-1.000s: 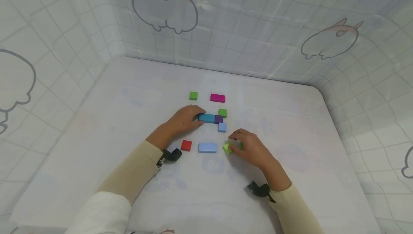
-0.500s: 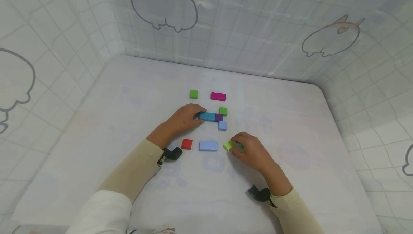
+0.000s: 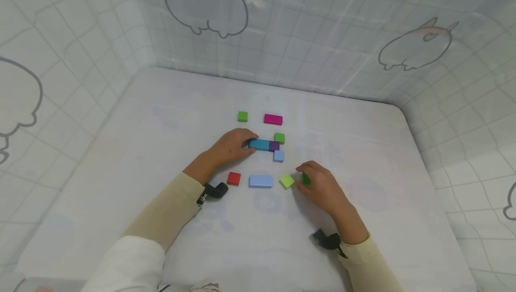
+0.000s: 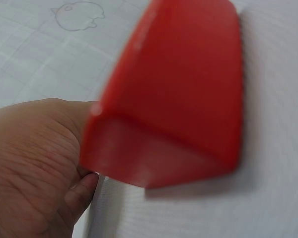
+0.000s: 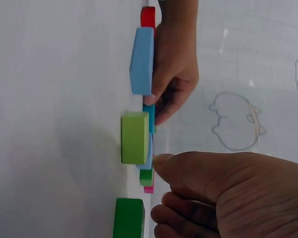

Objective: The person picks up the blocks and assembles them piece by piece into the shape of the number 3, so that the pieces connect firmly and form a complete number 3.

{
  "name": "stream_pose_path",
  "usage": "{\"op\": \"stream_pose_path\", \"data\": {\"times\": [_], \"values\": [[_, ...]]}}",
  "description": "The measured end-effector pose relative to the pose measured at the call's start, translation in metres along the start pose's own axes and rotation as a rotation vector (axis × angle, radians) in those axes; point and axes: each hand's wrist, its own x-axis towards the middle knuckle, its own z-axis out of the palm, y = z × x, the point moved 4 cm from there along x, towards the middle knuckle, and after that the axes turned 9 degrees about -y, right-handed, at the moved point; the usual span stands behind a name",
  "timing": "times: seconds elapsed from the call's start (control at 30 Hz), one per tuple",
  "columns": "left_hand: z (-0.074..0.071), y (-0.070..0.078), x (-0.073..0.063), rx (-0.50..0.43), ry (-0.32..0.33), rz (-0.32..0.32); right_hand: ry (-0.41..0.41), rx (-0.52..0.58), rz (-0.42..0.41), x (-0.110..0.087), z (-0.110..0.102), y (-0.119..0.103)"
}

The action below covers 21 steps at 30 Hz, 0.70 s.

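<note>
My left hand [image 3: 231, 146] pinches the left end of a long teal block [image 3: 260, 144] between thumb and fingers. A purple block [image 3: 274, 146] meets the teal block's right end. A green block [image 3: 279, 138] lies behind the purple one and a small light blue block [image 3: 278, 156] in front of it. My right hand [image 3: 320, 184] hovers with fingers loosely bent and holds nothing. Between its thumb and fingertips in the head view shows a dark green block [image 3: 307, 179], partly covered. Left of the thumb sits a lime green block [image 3: 287, 181], turned at an angle.
Nearer me are a long light blue block [image 3: 260, 181] and a red block [image 3: 234, 178], which looms large in the left wrist view. Farther back lie another green block [image 3: 242, 116] and a magenta block [image 3: 273, 119]. Patterned cloth walls [image 3: 282, 36] enclose the white surface.
My right hand reached over the lime green block, then drew back to the right, leaving that block uncovered and showing more of the dark green one. My left hand stays on the teal block.
</note>
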Motion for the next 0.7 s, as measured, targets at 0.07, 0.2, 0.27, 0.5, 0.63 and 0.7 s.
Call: {"op": "stream_pose_path", "data": {"times": [0.07, 0.2, 0.27, 0.5, 0.63, 0.7], "values": [[0.0, 0.0, 0.0, 0.002, 0.002, 0.0, 0.007, -0.012, 0.006, -0.001, -0.001, 0.003], [0.0, 0.001, -0.001, 0.003, 0.001, -0.009, -0.003, -0.028, 0.024, -0.003, -0.002, 0.009], [0.0, 0.002, -0.001, 0.001, -0.001, -0.015, -0.016, -0.031, 0.034, -0.003, -0.003, 0.011], [0.002, 0.0, -0.001, 0.002, 0.003, -0.014, -0.072, -0.014, 0.065, -0.007, -0.004, 0.02], [0.003, -0.001, -0.001, -0.001, 0.006, -0.009, -0.088, -0.006, 0.082, -0.008, -0.004, 0.025], [0.003, 0.0, -0.002, -0.005, 0.008, -0.009, -0.092, -0.005, 0.094, -0.009, -0.004, 0.027]]}}
